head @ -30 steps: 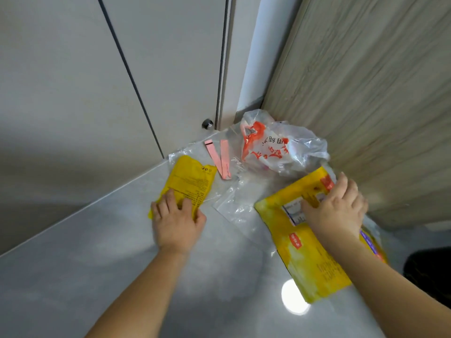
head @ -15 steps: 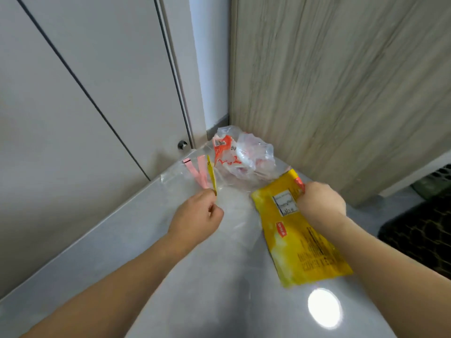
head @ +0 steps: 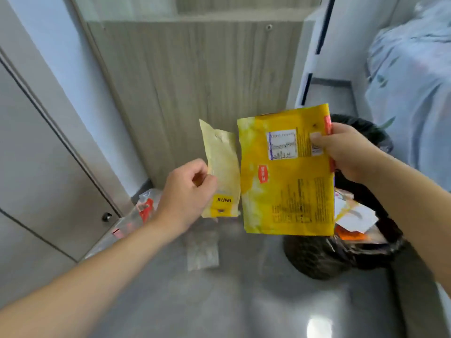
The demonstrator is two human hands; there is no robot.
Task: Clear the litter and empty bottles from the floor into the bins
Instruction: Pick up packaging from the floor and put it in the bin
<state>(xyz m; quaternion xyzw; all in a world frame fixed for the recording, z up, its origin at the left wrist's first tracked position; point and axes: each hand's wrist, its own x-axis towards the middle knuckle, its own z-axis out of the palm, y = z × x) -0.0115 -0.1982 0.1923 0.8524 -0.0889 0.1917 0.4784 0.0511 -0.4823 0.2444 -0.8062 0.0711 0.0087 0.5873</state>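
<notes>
1. the left hand [head: 188, 191] pinches the small pale yellow wrapper [head: 223, 174], held up left of the bin [head: 341, 252].
2. the right hand [head: 346, 152] grips the large yellow packet [head: 288, 181] by its right edge, in front of the bin.
3. the bin, black-lined, holds papers.
4. clear plastic, perhaps a bag [head: 146, 211], lies on the floor further left.

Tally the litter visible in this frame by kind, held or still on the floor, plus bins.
Yellow wrappers, held: 2, small yellow wrapper and large yellow wrapper
Clear plastic bags on the floor: 2, clear bag with red print and flat clear bag
Bins: 1, black-lined bin
Total: 5
</notes>
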